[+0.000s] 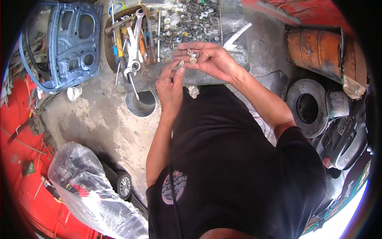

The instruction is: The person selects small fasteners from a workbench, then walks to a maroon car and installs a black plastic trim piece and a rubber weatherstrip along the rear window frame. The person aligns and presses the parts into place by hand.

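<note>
My right hand (209,57) is held palm up over a grey metal tray (234,24), with a few small round metal parts (192,55) lying in the palm and on the fingers. My left hand (170,85) reaches up beside it, thumb and forefinger pinching one small pale part (181,63) at the edge of the right palm. The tray behind is strewn with several nuts, washers and small fittings (191,20).
Wrenches and screwdrivers (133,44) lie in a round tray at the left. A grey car door panel (73,44) lies on the concrete floor, a metal bucket (141,104) under the tray, an orange drum (318,49) and tyre (306,106) at right, a plastic-wrapped bundle (85,187) lower left.
</note>
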A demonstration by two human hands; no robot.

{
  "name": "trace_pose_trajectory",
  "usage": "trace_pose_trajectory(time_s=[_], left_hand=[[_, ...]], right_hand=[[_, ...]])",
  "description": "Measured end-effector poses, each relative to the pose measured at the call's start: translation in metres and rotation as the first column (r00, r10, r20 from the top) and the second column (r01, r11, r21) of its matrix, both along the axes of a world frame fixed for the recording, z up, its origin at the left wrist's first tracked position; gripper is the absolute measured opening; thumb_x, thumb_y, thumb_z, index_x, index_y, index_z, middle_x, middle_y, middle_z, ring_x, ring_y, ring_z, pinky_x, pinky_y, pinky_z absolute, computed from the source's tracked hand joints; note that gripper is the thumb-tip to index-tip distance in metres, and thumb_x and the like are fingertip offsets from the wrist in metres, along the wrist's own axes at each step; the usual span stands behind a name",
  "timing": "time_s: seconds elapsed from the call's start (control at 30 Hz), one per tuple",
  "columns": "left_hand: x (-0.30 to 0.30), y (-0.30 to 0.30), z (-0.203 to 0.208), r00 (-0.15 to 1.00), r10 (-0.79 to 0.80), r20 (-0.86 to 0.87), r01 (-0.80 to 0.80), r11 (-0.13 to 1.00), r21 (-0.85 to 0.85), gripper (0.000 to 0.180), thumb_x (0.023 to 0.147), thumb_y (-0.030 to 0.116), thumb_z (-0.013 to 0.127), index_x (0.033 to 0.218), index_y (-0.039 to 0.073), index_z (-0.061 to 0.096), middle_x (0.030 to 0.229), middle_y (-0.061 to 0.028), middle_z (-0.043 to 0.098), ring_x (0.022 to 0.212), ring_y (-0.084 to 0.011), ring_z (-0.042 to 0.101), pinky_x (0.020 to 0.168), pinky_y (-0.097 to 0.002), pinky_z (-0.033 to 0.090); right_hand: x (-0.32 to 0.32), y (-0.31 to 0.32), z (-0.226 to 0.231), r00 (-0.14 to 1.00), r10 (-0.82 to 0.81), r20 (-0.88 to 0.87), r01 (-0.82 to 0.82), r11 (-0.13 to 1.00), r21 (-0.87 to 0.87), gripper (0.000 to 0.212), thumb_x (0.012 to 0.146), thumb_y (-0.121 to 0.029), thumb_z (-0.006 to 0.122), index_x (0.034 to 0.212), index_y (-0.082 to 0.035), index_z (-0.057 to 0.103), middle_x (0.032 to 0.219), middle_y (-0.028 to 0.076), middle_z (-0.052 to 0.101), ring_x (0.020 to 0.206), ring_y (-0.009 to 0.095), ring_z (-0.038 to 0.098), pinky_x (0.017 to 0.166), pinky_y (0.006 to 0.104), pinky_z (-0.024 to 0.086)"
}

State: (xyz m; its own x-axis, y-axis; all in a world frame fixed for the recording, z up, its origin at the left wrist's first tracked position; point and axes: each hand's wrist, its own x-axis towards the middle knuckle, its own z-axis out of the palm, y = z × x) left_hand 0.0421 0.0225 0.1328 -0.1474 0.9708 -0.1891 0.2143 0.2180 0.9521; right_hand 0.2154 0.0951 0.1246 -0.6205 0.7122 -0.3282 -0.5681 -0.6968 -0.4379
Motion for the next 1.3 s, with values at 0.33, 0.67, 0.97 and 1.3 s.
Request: trace_pose_trajectory(time_s=[0.33,0.67,0.97,1.3], left_hand=[[-0.002,-0.001,0.011,0.999,0.023,-0.031,-0.023,1.0,-0.005,0.025,0.094,0.013,0.064,0.115,0.0,0.064,0.104,-0.0067,0.067,0.083,-0.01,0.059,0.071,-0.0247,0.046],[-0.001,-0.003,0.014,1.0,0.022,-0.006,-0.022,1.0,-0.019,0.026,0.094,0.013,0.064,0.116,0.0,0.064,0.108,-0.0083,0.067,0.088,-0.0116,0.061,0.075,-0.0253,0.047],[0.001,-0.006,0.011,0.998,0.01,-0.057,-0.011,1.0,-0.026,0.025,0.094,0.013,0.062,0.115,0.0,0.064,0.101,-0.0077,0.067,0.085,-0.0113,0.06,0.074,-0.0255,0.046],[0.003,-0.01,0.006,0.997,0.047,-0.056,-0.045,0.998,0.044,0.023,0.093,0.01,0.064,0.114,0.002,0.066,0.073,-0.0025,0.062,0.065,-0.008,0.051,0.06,-0.0254,0.041]], right_hand=[[-0.006,-0.004,0.002,1.0,0.012,0.015,-0.013,0.998,0.055,0.054,0.079,0.009,0.045,0.133,0.009,0.05,0.138,0.018,0.051,0.128,0.026,0.051,0.11,0.0402,0.041],[-0.01,-0.01,0.008,0.974,-0.02,0.225,-0.003,0.995,0.099,0.042,0.088,0.005,0.052,0.13,0.009,0.052,0.124,0.02,0.061,0.117,0.025,0.06,0.103,0.0361,0.05],[-0.007,-0.016,0.008,0.964,-0.052,0.262,0.023,0.993,0.111,0.039,0.087,0.006,0.054,0.125,0.012,0.054,0.122,0.022,0.061,0.113,0.024,0.062,0.103,0.0353,0.051],[-0.007,-0.019,0.001,0.939,-0.064,0.339,0.045,0.997,0.064,0.031,0.089,0.002,0.058,0.119,0.012,0.058,0.115,0.021,0.063,0.1,0.024,0.068,0.093,0.033,0.057]])
